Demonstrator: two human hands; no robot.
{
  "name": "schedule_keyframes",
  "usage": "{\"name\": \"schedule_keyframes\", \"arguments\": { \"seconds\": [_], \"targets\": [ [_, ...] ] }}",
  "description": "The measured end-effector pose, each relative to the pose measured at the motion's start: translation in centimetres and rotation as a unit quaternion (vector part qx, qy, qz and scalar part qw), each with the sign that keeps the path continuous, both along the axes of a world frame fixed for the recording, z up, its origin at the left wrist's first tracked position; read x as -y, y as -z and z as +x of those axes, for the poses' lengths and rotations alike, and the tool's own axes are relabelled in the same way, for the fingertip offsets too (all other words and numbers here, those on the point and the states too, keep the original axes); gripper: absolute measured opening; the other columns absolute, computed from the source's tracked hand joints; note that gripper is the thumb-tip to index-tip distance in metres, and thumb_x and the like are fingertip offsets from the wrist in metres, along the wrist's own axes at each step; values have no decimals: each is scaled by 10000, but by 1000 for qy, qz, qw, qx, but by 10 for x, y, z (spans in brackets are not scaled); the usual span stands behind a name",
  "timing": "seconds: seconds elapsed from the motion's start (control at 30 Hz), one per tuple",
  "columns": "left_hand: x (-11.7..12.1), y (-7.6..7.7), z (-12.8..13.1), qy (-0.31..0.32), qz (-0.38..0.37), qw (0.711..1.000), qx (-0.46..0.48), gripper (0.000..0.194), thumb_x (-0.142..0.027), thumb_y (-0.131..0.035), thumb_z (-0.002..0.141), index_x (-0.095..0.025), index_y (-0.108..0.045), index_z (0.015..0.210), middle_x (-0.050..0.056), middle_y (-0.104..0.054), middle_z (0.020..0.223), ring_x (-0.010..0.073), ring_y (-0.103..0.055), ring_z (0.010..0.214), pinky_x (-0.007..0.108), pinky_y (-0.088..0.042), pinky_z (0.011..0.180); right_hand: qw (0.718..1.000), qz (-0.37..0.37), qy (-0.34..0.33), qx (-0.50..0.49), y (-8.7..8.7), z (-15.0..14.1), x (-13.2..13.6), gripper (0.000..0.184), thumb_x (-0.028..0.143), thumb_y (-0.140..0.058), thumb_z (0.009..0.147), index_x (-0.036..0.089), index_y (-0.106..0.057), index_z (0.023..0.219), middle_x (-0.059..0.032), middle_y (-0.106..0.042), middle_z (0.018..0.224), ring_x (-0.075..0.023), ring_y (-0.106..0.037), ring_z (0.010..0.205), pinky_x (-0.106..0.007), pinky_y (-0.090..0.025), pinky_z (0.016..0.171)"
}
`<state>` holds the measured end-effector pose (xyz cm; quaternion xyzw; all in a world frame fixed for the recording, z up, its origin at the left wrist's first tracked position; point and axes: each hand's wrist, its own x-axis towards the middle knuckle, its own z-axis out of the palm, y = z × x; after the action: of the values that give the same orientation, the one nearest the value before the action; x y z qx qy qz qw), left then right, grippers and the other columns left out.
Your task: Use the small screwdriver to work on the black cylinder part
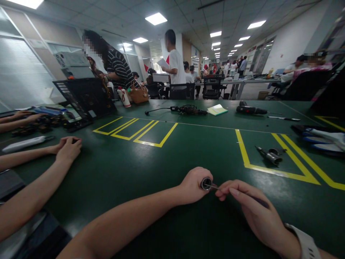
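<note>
My left hand (192, 185) is closed around a small hollow metal cylinder (205, 178), its round open end facing right and toward me. Most of the cylinder's body is hidden inside the fist. Between the thumb and fingers of my right hand (250, 207) is a slim tool (215, 186) with a thin metal shaft and a dark handle. The shaft's tip reaches into the cylinder's mouth; its exact kind is hard to make out. Both hands are just above the green table (151, 172).
Dark metal parts (272, 156) lie inside a yellow-taped outline at right. Farther back are a power drill (249, 108), a corded black tool (188, 109), a notepad (217, 109) and a pen (284, 118). A neighbour's clasped hands (68, 148) rest at left, near a black rack (84, 97).
</note>
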<state>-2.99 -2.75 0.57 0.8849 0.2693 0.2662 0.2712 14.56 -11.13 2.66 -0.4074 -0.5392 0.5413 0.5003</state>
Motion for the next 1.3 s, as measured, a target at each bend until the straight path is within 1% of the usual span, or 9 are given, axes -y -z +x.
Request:
{"name": "schedule_keyframes", "arguments": {
  "seconds": [0.27, 0.43, 0.63, 0.73, 0.9, 0.97, 1.07, 1.2, 1.3],
  "targets": [
    [1, -1, 1, -30, -30, 999, 2, 125, -184, -623, 728, -163, -510, 677, -21, -529, 668, 114, -486, 631, 247, -403, 675, 999, 31, 3, 42, 9, 8, 3, 216, 331, -503, 895, 234, -695, 876, -56, -671, 896, -233, -599, 867, -384, -452, 788],
    [1, -2, 0, -25, -39, 999, 19, 133, -144, -637, 691, -159, -508, 658, -24, -533, 655, 109, -490, 619, 237, -404, 657, 996, 53, -13, 72, 4, 3, 4, 191, 330, -508, 896, 249, -681, 903, -44, -661, 916, -223, -605, 906, -361, -457, 813],
    [2, -1, 1, -22, -39, 999, 31, 123, -162, -630, 690, -160, -510, 661, -27, -520, 640, 105, -484, 603, 233, -401, 635, 990, 89, 10, 112, -2, -2, 8, 191, 341, -514, 887, 247, -679, 893, -57, -666, 946, -218, -609, 899, -338, -478, 796],
    [3, -1, 0, -12, -42, 998, 42, 133, -170, -637, 680, -160, -506, 657, -29, -510, 631, 101, -474, 590, 229, -397, 620, 992, 73, 5, 104, -1, -2, 7, 189, 349, -536, 873, 241, -691, 875, -61, -672, 934, -223, -608, 896, -352, -476, 812],
    [3, -3, 0, -10, -56, 998, 36, 139, -203, -625, 701, -160, -504, 649, -29, -504, 622, 99, -477, 583, 226, -394, 609, 1000, 13, -4, 12, 6, 0, 1, 204, 329, -521, 881, 232, -699, 864, -61, -676, 925, -230, -617, 887, -382, -467, 826],
    [3, -3, 0, -9, -56, 997, 46, 135, -198, -622, 700, -158, -503, 649, -30, -499, 621, 97, -477, 580, 221, -387, 594, 1000, 8, -4, 3, 7, 0, 0, 208, 328, -517, 883, 225, -696, 859, -65, -675, 928, -233, -618, 886, -387, -467, 824],
    [3, -2, 1, -10, -50, 997, 56, 140, -194, -623, 694, -157, -499, 642, -32, -494, 618, 94, -469, 570, 217, -379, 584, 998, 35, -4, 46, 7, 0, 3, 211, 341, -515, 886, 219, -686, 868, -73, -670, 948, -236, -613, 902, -383, -466, 827],
    [2, 2, 1, -36, -33, 998, 37, 121, -184, -619, 686, -159, -507, 645, -29, -504, 620, 100, -468, 578, 220, -373, 582, 992, 76, 8, 101, 1, -2, 8, 209, 351, -515, 884, 225, -681, 874, -75, -671, 948, -238, -612, 916, -368, -476, 821],
    [2, 3, 1, -32, -21, 999, 30, 115, -160, -627, 663, -159, -513, 646, -29, -510, 622, 103, -473, 585, 222, -373, 589, 990, 79, 4, 114, -3, -3, 9, 198, 347, -522, 881, 235, -685, 871, -67, -673, 950, -230, -613, 918, -359, -483, 825]
  ]
}}
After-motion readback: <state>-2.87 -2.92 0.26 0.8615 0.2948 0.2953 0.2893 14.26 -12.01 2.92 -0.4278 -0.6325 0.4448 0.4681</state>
